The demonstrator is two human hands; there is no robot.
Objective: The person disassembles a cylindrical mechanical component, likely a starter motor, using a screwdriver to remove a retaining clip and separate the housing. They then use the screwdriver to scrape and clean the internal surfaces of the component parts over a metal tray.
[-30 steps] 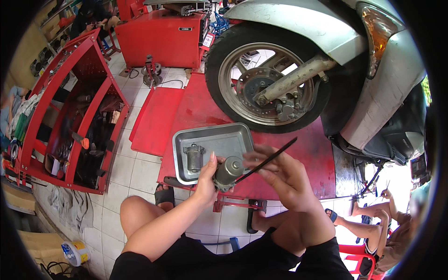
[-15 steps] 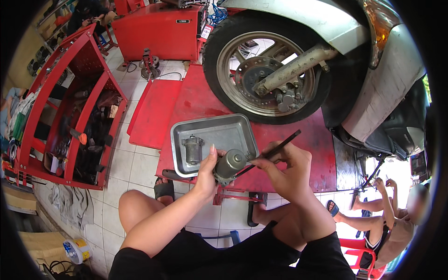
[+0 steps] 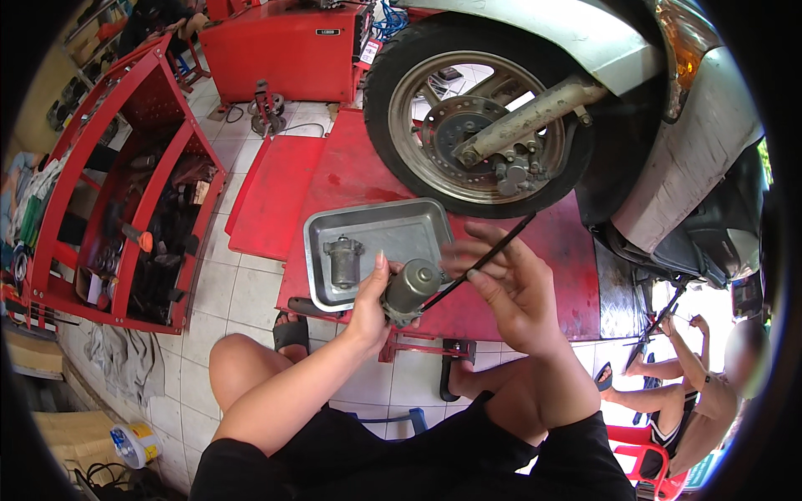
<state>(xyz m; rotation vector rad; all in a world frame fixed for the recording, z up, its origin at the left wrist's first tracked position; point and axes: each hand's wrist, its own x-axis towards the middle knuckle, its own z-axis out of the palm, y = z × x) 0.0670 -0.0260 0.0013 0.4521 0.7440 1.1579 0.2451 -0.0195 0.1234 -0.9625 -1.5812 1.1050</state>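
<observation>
My left hand (image 3: 368,309) grips a metal cylindrical motor (image 3: 409,285) upright, with its rounded end cap on top. A long black cable (image 3: 519,225) runs from beside the motor's lower part up to the right. My right hand (image 3: 522,301) has its thumb on this cable, its other fingers loosely raised and blurred by motion. Just beyond both hands, a steel tray (image 3: 401,217) rests on the red platform (image 3: 543,292); in it stands or lies a second, similar motor (image 3: 344,267) on the left side.
A scooter's front wheel (image 3: 393,159) sits on the platform. A red tool trolley (image 3: 134,121) is left, a red cabinet (image 3: 276,67) behind. A seated person (image 3: 702,401) works at right; another person (image 3: 142,29) is top left. A bucket (image 3: 134,445) and rag (image 3: 125,367) lie lower left.
My right hand's fingers pinched the black cable half a second ago and are now more spread, with the cable's upper end higher. My left hand still grips the motor, slightly higher in view.
</observation>
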